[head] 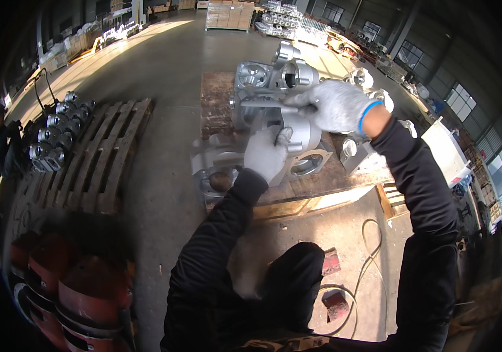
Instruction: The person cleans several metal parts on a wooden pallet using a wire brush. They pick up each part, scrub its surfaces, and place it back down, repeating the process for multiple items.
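Observation:
A cast metal housing [302, 130] with a round bore and a square flange rests on the worn wooden table [216, 105] before me. My left hand [267, 152], in a pale work glove, grips its near left side, thumb along the wall. Over the top of the housing, my right hand [336, 107], in a grey glove with a blue cuff, is closed on a long flat grey tool [260, 104], possibly a file; blur hides its detail. The tool points left across the housing's upper rim; whether it touches cannot be told. More housings [254, 74] stand close behind.
Further castings lie left [218, 160] and right [351, 152] on the table. A wooden pallet [112, 145] and a row of castings [57, 132] are at left, with red cylindrical parts [88, 290] nearer me. A hose [356, 281] loops across the floor by my knee.

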Available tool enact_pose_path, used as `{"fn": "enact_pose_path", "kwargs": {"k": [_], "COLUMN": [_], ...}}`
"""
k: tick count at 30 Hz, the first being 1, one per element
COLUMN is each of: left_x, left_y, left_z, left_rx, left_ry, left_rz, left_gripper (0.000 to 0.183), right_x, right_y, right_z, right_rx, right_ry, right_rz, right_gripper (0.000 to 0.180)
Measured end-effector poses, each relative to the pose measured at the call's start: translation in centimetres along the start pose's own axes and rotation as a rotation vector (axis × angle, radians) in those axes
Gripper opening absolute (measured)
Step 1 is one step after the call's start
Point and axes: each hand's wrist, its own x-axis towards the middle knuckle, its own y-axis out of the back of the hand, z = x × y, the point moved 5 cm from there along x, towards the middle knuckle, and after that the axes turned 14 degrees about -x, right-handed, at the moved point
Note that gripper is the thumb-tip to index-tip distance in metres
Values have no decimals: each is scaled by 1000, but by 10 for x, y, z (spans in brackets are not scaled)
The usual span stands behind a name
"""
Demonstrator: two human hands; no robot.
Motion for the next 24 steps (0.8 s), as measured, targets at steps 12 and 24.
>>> {"fn": "enact_pose_path", "kwargs": {"k": [12, 24], "left_x": [86, 76], "left_y": [24, 19], "left_z": [54, 45], "left_rx": [416, 325], "left_ry": [-41, -27], "left_rz": [-209, -305], "left_gripper": [41, 35], "right_x": [-19, -66], "right_y": [6, 11], "right_z": [-34, -51], "right_rx": [-199, 20], "right_ry": [55, 56], "right_rz": [-176, -105], "right_gripper": [38, 38]}}
